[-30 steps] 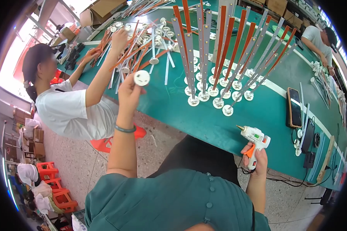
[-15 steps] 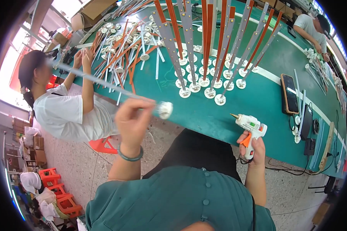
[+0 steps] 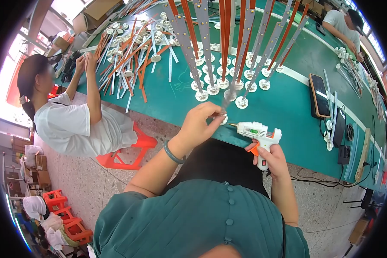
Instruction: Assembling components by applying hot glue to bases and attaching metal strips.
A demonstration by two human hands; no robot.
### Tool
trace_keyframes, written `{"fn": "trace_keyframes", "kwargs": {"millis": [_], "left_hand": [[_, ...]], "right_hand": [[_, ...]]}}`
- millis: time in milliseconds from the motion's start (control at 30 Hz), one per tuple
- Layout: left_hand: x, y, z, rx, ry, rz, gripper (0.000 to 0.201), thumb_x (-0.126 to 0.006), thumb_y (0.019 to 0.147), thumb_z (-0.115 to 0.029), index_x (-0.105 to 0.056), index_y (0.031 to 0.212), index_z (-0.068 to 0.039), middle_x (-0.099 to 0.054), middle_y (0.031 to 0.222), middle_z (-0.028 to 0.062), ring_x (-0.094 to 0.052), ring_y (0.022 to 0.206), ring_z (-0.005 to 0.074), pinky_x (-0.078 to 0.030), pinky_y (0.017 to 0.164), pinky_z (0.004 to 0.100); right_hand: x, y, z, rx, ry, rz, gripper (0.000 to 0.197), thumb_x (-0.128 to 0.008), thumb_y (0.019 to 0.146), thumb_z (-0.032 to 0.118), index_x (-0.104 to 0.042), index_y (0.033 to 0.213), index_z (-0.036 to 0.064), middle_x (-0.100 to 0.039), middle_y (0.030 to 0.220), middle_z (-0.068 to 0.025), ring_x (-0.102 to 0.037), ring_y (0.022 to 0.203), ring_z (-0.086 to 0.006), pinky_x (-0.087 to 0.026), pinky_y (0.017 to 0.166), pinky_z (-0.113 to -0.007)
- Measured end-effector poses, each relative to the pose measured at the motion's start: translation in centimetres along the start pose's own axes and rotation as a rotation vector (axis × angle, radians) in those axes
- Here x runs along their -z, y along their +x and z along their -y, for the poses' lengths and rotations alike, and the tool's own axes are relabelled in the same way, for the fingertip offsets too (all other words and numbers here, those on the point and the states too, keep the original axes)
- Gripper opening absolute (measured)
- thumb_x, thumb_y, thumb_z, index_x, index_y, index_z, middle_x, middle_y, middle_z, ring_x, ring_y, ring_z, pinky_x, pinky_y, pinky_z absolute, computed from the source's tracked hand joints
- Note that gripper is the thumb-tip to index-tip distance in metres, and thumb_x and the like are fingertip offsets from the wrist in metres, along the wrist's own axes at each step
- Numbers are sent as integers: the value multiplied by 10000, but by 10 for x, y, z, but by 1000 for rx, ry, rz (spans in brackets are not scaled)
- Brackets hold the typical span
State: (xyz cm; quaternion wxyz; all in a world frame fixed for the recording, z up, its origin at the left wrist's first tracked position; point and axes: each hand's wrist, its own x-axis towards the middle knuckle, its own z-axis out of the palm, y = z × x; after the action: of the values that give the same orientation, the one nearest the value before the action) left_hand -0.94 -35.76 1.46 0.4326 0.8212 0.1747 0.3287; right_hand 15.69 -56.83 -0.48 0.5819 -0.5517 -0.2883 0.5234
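My left hand [image 3: 198, 125] pinches an LED strip close to its round white base [image 3: 223, 120], just above the front edge of the green table [image 3: 176, 109]. The strip stands roughly upright and is smeared by motion. In my right hand [image 3: 273, 160] is a white and orange glue gun [image 3: 257, 130], gripped by its handle with a finger at the orange trigger. Its nozzle points left, close beside the white base. Beyond my hands, several LED strips [image 3: 205, 41], grey-faced or orange-brown, stand upright on round white bases [image 3: 241, 102].
A loose heap of strips with bases [image 3: 129, 60] covers the table's left part, where a co-worker [image 3: 73, 116] sits handling something small. Right of me lie a phone [image 3: 319, 94], black adapters and cables. Another person [image 3: 344, 30] works at the far right. Red stools [image 3: 129, 148] stand on the floor.
My left hand has moved right, bringing the strip from a slanted position over the left to upright in front of the glue gun. The glue gun has shifted left and its nozzle turned further left.
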Motion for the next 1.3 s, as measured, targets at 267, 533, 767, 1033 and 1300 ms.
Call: {"fn": "trace_keyframes", "kwargs": {"millis": [267, 533, 767, 1033, 1300], "left_hand": [[7, 10, 1, -18, 38, 54, 83, -675, 802, -10, -639, 876, 2, -642, 817, 100, -633, 700, 198, -499, 637, 285], [4, 16, 8, -96, 77, 55, 86, -679, 796, -5, -608, 837, 22, -634, 821, 109, -626, 693, 225, -493, 624, 299], [5, 15, 10, -78, 75, 40, 85, -679, 792, -3, -609, 833, 22, -634, 808, 108, -618, 684, 220, -488, 615, 299], [4, 14, 11, -83, 73, 27, 83, -682, 790, -5, -612, 827, 19, -639, 803, 105, -619, 681, 214, -489, 615, 294], [6, 15, 11, -91, 76, 16, 82, -673, 800, -2, -606, 835, 29, -634, 813, 112, -611, 674, 210, -481, 609, 290]], "right_hand": [[-8, 7, 4, -40, -6, -33, 345, -563, 904, 161, -513, 1176, -45, -666, 967, -153, -587, 599, -123, -464, 530, -233], [-18, 19, 8, -58, 7, -34, 300, -564, 923, 140, -516, 1165, -31, -664, 957, -122, -571, 596, -101, -452, 524, -225], [-23, 25, 8, -68, -13, -56, 277, -559, 926, 126, -519, 1157, -21, -663, 931, -111, -567, 590, -96, -451, 520, -225], [-28, 26, 6, -58, -56, -98, 271, -560, 911, 138, -546, 1135, -14, -667, 884, -118, -564, 563, -106, -418, 492, -222], [-29, 26, 7, -61, -110, -127, 245, -564, 917, 162, -564, 1081, -19, -628, 776, -83, -555, 548, -104, -391, 478, -220]]}}
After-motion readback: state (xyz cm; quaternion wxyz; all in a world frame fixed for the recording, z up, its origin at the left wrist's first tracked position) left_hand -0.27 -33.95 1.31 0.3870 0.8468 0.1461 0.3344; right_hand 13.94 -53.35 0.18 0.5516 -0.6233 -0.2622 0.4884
